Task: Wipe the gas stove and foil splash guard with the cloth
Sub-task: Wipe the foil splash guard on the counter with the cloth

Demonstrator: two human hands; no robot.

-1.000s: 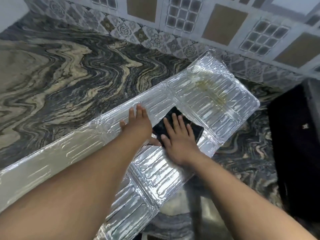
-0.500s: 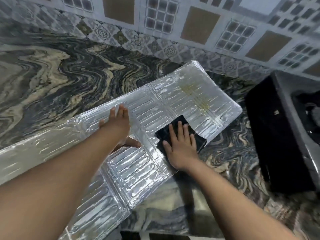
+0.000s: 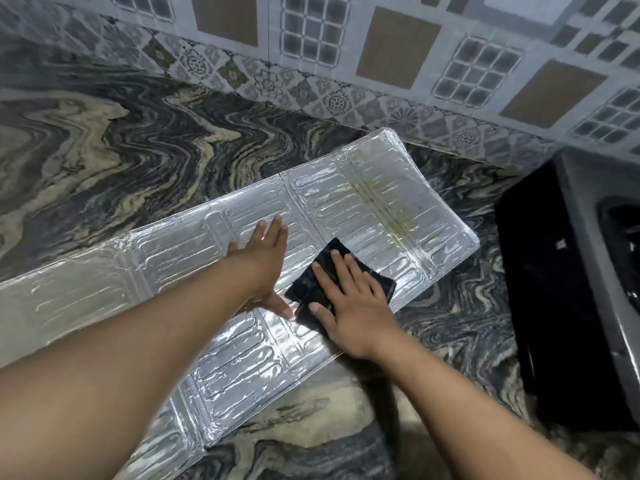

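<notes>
Foil splash guard (image 3: pixel 180 268) is lying flat across the marbled countertop (image 3: pixel 104 150), unfolded into several ribbed panels, running from lower left up toward the tiled wall (image 3: pixel 398 53) at upper right. Yellowish grease streaks are showing on the far right panel, just beyond the cloth. Black cloth (image 3: pixel 322 271), folded, is sitting on the foil near its front edge, w/ the right hand (image 3: pixel 349 306) pressing down flat on top of it, fingers spread, palm down, not curled around it. Left hand (image 3: pixel 259 261) is resting flat on the foil just beside the cloth, fingers together & pointing away, thumb reaching toward the cloth edge; both hands are lying open, nothing clamped in either. The two hands are sitting close, thumb of the left nearly touching the cloth. Gas stove (image 3: pixel 568 289) is sitting at the right edge of view, dark front facing the foil, apart from it w/ a strip of counter between; only part of its top is showing.
</notes>
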